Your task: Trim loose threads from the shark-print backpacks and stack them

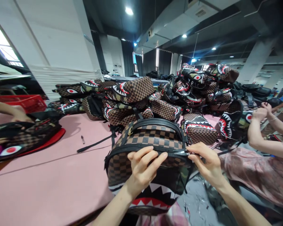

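Centrally, the thumb and fingers of the right hand point(207, 160) are pinched together on a small silver-tipped tool point(180, 152), its tip at the black trim point(124, 148) of a checkered backpack point(168, 172). The left hand point(143, 166) rests on this edge, fingers bent and slightly spread; whether they grip it cannot be told. Close work along the trim appears to be the step in hand; the next move calls for a steadied edge and a tip kept clear of the fabric. The backpack stands tilted at the near edge of a pink table point(49, 188). Its handle point(153, 122) end points up and far, its toothed front faces near, and its long axis, foreshortened, seems to run from handle down toward the near side. A black strap point(94, 144) lies to the left; piled bags point(136, 90) occupy the far side.
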Demonstrator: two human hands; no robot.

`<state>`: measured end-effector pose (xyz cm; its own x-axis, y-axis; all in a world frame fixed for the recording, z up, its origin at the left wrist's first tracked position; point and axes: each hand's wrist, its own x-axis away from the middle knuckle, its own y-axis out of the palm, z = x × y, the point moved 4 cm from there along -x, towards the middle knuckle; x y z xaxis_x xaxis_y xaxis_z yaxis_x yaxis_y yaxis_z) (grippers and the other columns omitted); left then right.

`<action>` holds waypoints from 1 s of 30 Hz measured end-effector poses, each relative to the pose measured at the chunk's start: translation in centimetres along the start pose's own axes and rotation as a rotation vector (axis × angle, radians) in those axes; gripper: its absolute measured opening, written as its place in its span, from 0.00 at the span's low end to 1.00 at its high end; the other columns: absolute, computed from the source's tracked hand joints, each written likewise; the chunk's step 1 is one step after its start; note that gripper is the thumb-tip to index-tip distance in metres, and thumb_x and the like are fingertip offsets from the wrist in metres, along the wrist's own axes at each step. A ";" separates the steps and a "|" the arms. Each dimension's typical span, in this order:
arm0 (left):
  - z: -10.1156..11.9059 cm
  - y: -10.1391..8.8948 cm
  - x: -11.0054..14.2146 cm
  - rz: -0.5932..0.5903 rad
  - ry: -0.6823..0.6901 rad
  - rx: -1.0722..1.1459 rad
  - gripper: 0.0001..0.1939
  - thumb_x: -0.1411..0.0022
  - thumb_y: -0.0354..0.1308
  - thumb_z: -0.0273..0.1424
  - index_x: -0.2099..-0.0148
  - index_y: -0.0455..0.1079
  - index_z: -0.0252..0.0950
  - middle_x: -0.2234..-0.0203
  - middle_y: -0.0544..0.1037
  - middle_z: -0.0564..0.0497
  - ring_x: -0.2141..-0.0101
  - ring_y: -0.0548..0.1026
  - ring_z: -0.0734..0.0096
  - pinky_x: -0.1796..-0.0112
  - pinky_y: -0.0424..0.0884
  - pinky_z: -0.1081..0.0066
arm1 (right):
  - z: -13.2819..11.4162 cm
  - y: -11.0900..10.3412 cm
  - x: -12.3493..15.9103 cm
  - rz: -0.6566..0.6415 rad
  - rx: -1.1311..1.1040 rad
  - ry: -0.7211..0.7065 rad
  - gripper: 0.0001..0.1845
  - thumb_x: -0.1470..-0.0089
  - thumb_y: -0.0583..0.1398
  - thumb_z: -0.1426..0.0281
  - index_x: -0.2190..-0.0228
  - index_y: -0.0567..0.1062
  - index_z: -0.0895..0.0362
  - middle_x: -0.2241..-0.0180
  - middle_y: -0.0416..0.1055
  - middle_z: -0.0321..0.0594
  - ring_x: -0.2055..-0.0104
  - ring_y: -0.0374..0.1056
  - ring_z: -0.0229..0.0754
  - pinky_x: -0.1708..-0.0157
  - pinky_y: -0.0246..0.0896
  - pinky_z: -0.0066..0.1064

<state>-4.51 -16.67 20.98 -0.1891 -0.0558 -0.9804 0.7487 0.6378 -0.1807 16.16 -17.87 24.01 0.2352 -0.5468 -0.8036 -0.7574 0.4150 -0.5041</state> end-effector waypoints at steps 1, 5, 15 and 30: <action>0.0 0.0 0.0 -0.004 -0.001 -0.003 0.15 0.42 0.53 0.18 0.56 0.73 0.40 0.69 0.69 0.49 0.59 0.68 0.66 0.59 0.60 0.65 | -0.1 0.1 0.0 -0.002 -0.002 -0.011 0.10 0.48 0.59 0.76 0.62 0.73 0.54 0.69 0.74 0.39 0.67 0.68 0.41 0.68 0.64 0.34; 0.0 0.0 0.0 -0.007 -0.002 0.000 0.16 0.42 0.53 0.18 0.56 0.72 0.40 0.68 0.69 0.50 0.59 0.68 0.67 0.59 0.60 0.66 | 0.1 0.2 -0.1 0.005 -0.028 0.052 0.07 0.47 0.59 0.76 0.65 0.74 0.55 0.70 0.73 0.39 0.68 0.68 0.40 0.69 0.63 0.33; 0.0 0.0 0.1 -0.010 0.007 -0.005 0.16 0.42 0.53 0.18 0.57 0.73 0.40 0.69 0.69 0.49 0.59 0.68 0.67 0.59 0.60 0.65 | 0.3 -0.2 0.0 0.006 -0.056 0.075 0.08 0.48 0.60 0.74 0.64 0.75 0.54 0.70 0.74 0.38 0.67 0.69 0.40 0.67 0.64 0.32; -0.4 -0.3 0.1 0.021 0.010 0.036 0.14 0.48 0.57 0.15 0.62 0.69 0.36 0.70 0.75 0.50 0.60 0.72 0.66 0.61 0.62 0.66 | -1.7 0.2 -1.2 0.010 0.168 -0.181 0.14 0.50 0.59 0.80 0.60 0.73 0.56 0.69 0.73 0.41 0.68 0.65 0.39 0.71 0.62 0.31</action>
<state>-5.01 -16.62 20.96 -0.1793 -0.0350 -0.9832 0.7747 0.6109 -0.1631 14.69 -18.40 25.41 0.3448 -0.4088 -0.8450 -0.6519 0.5433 -0.5289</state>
